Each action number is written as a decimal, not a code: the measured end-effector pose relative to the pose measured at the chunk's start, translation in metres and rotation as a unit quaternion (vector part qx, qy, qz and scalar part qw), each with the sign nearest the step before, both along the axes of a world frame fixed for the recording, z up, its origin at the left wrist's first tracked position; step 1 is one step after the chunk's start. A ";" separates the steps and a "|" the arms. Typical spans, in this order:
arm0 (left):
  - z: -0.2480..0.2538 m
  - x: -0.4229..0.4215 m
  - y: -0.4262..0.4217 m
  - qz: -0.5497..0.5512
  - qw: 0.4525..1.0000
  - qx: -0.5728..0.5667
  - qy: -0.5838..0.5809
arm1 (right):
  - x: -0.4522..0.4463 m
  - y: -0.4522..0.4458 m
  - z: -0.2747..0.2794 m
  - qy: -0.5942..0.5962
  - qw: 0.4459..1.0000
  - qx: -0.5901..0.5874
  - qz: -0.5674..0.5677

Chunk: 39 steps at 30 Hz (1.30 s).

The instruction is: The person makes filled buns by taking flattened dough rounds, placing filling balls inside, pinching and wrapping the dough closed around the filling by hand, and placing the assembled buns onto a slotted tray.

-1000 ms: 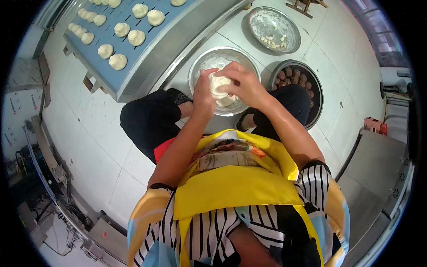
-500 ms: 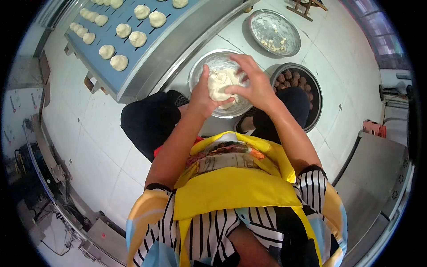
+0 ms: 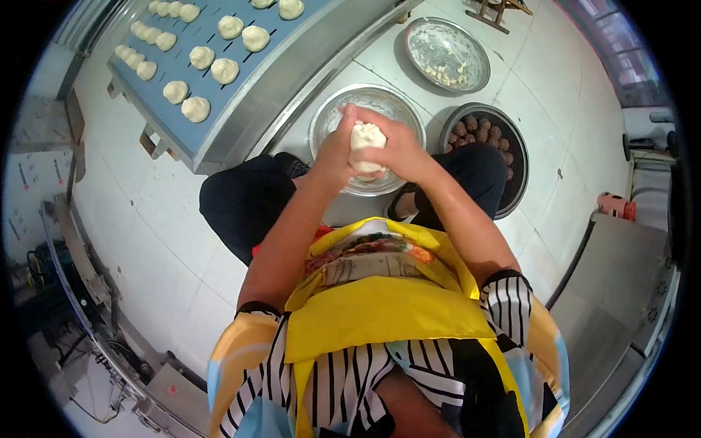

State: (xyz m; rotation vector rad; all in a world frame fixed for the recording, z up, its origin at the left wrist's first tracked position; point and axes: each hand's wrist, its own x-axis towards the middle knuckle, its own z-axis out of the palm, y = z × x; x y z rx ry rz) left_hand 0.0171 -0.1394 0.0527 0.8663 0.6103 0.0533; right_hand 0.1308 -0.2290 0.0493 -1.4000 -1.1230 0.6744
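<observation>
A pale lump of dough (image 3: pixel 367 143) is cupped between my two hands, its top gathered into uneven folds. My left hand (image 3: pixel 337 157) wraps its left side and underside. From the right, my right hand (image 3: pixel 400 150) presses round it, the thumb lying across the front and the fingers reaching over the far side. Both hands are closed on the dough. Directly beneath them is a metal bowl (image 3: pixel 321 117) with a whitish, floury inner wall; the hands hide most of its bottom.
At upper left, a blue slatted tray (image 3: pixel 157 87) in a metal frame bears several dough balls (image 3: pixel 196 109). A dark basin (image 3: pixel 520 175) of brown balls (image 3: pixel 482 130) stands by my right knee. Beyond is a floured metal pan (image 3: pixel 442 51) with dough scraps. A wooden stool (image 3: pixel 493 14) stands farther back.
My right hand has closed in from loosely spread fingers to a firm wrap round the dough. Its fingers now meet my left hand, and the dough looks more squeezed together.
</observation>
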 end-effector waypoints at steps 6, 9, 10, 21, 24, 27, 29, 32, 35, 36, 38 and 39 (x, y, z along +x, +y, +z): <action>-0.006 0.018 -0.025 0.202 0.977 -0.035 -0.061 | -0.002 0.005 0.000 -0.105 0.993 0.002 -0.060; -0.011 0.009 -0.012 0.126 0.988 0.059 -0.063 | 0.004 0.000 0.016 -0.014 0.998 -0.051 0.024; -0.005 0.007 -0.011 0.105 0.993 -0.014 -0.054 | 0.008 -0.001 0.019 -0.001 0.996 -0.068 0.065; 0.005 0.021 -0.013 0.191 0.976 -0.060 -0.091 | 0.000 0.009 0.030 -0.102 0.994 -0.036 -0.020; 0.009 0.018 -0.011 0.181 0.975 -0.063 -0.115 | 0.001 0.013 0.031 -0.098 0.995 0.020 -0.021; 0.005 0.009 0.005 0.071 0.993 -0.041 -0.084 | 0.006 0.011 0.040 -0.058 0.997 -0.018 0.046; -0.005 0.014 -0.005 0.159 0.978 -0.049 -0.128 | 0.009 0.013 0.044 -0.067 0.989 -0.127 0.036; 0.013 0.015 -0.011 0.193 0.973 -0.046 -0.121 | 0.004 0.020 0.037 -0.146 0.988 0.038 -0.036; 0.007 0.005 0.001 0.112 0.990 -0.004 -0.083 | 0.008 0.008 0.060 -0.047 0.992 -0.061 0.098; 0.009 0.007 -0.001 0.110 0.988 0.003 -0.106 | 0.008 0.009 0.056 -0.086 0.991 -0.068 0.076; 0.013 0.014 -0.009 0.162 0.976 -0.013 -0.147 | 0.012 0.014 0.044 -0.167 0.982 -0.082 0.029; 0.023 0.019 -0.016 0.216 0.961 -0.034 -0.168 | 0.013 0.017 0.047 -0.163 0.984 -0.064 0.027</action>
